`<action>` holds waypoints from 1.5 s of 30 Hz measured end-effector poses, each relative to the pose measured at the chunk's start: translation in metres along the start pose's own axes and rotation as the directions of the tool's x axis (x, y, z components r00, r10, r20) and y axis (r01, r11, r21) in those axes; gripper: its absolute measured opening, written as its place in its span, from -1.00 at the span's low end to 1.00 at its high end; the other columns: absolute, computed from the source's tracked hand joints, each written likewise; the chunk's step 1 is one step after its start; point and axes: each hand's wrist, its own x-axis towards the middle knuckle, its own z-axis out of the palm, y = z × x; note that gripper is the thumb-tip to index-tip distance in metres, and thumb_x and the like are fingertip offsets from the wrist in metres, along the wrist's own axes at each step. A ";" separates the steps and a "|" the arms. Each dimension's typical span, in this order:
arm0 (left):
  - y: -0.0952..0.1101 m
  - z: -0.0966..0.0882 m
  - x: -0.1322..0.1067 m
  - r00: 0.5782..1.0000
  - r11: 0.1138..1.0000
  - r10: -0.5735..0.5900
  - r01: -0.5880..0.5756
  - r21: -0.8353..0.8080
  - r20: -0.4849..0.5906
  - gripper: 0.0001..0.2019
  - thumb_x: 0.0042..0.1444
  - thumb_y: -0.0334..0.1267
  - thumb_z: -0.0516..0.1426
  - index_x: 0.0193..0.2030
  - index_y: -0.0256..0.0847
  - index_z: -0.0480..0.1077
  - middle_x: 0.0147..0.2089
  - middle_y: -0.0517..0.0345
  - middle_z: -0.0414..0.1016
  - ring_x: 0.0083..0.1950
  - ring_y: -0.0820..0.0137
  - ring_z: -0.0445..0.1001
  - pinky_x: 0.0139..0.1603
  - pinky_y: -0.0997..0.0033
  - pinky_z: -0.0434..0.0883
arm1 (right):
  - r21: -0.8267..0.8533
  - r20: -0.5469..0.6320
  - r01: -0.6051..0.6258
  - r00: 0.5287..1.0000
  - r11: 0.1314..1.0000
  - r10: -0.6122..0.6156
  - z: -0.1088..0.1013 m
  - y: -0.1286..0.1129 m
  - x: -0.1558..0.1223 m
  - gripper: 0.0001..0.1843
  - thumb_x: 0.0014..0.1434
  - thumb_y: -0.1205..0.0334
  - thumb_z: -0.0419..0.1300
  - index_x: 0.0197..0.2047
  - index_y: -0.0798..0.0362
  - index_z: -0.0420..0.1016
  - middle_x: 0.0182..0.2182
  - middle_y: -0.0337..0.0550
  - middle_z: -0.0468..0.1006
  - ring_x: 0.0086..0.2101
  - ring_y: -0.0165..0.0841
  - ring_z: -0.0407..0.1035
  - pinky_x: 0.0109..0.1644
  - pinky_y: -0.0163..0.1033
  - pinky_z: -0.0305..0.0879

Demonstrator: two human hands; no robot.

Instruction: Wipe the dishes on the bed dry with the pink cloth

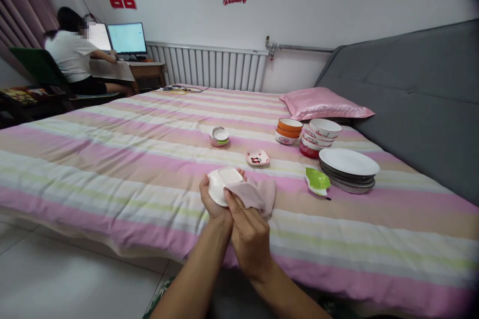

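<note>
On your left the striped bed (93, 159) lies open up to its near edge. Your left hand (212, 205) grips a small white dish (221, 183) above that edge. Your right hand (250, 235) pinches a pink cloth (258, 193) against the dish rim. A green dish (317, 181) and a plate stack (349, 162) sit further right, well apart.

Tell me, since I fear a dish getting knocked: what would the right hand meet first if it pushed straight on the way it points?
Most likely the white dish in the left hand: the right hand points at it, with only its pink cloth between. Depth is hard to judge.
</note>
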 end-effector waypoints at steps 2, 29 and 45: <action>-0.001 -0.001 -0.002 0.999 0.999 -0.030 0.029 0.014 0.029 -0.27 -0.05 0.10 0.03 0.05 -0.58 0.34 -0.09 -0.38 0.50 -0.04 -0.06 0.49 0.01 -0.01 0.38 | 0.016 0.009 0.034 0.999 0.999 -0.034 -0.002 0.000 0.002 -0.52 0.17 0.55 -0.01 0.14 0.16 0.34 -0.05 -0.08 0.54 -0.22 -0.32 0.48 -0.12 -0.23 0.39; 0.012 0.005 -0.001 0.999 0.998 -0.038 0.040 -0.046 0.030 -0.26 -0.11 0.08 0.08 0.14 -0.45 0.27 0.09 -0.47 0.36 0.11 -0.15 0.36 0.02 -0.14 0.34 | 0.637 0.430 -0.711 0.649 0.299 0.627 -0.017 0.075 0.035 -0.58 -0.04 0.35 0.18 -0.05 0.11 0.50 -0.11 -0.03 0.57 -0.13 -0.28 0.48 -0.03 -0.17 0.41; 0.016 0.003 0.004 0.999 0.999 0.036 -0.037 -0.035 -0.026 -0.34 -0.13 0.04 0.08 0.07 -0.39 0.31 0.13 -0.44 0.31 0.16 -0.22 0.29 -0.07 -0.15 0.40 | 0.769 0.037 -0.606 0.361 0.205 0.932 -0.034 0.165 0.021 -0.46 -0.16 0.24 0.26 -0.03 0.09 0.40 -0.04 -0.02 0.50 -0.06 -0.32 0.42 -0.01 -0.22 0.37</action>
